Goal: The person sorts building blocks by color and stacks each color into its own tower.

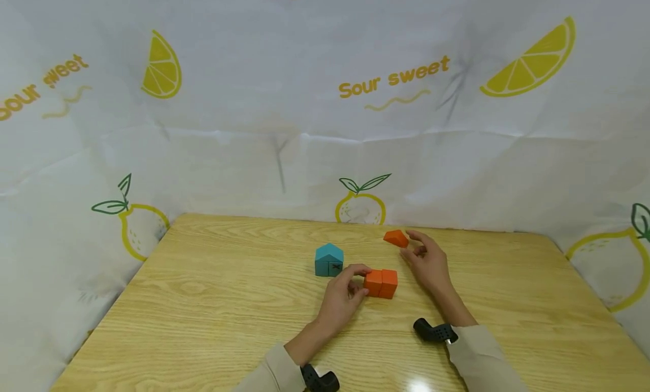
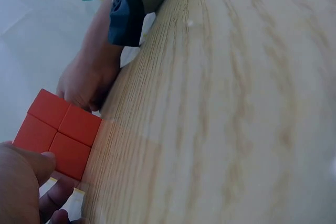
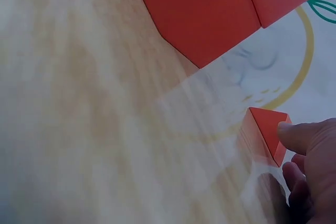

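In the head view, a stack of orange cube blocks (image 1: pixel 381 283) stands at mid-table. My left hand (image 1: pixel 339 302) grips its left side between thumb and forefinger. The left wrist view shows that thumb against the lower block of the square orange face (image 2: pixel 58 135). Farther back and to the right, my right hand (image 1: pixel 430 268) pinches one end of an orange triangular block (image 1: pixel 395 238). Its thumb lies on the block's face in the right wrist view, where the triangular block (image 3: pixel 270 129) is close over the tabletop; the forefinger is hidden there.
Left of the orange stack and a little behind it stands a teal house-shaped block group (image 1: pixel 329 260), with a pointed top and a dark mark on one block. A white lemon-print sheet (image 1: pixel 244 172) rises behind the wooden table (image 1: pixel 213 302).
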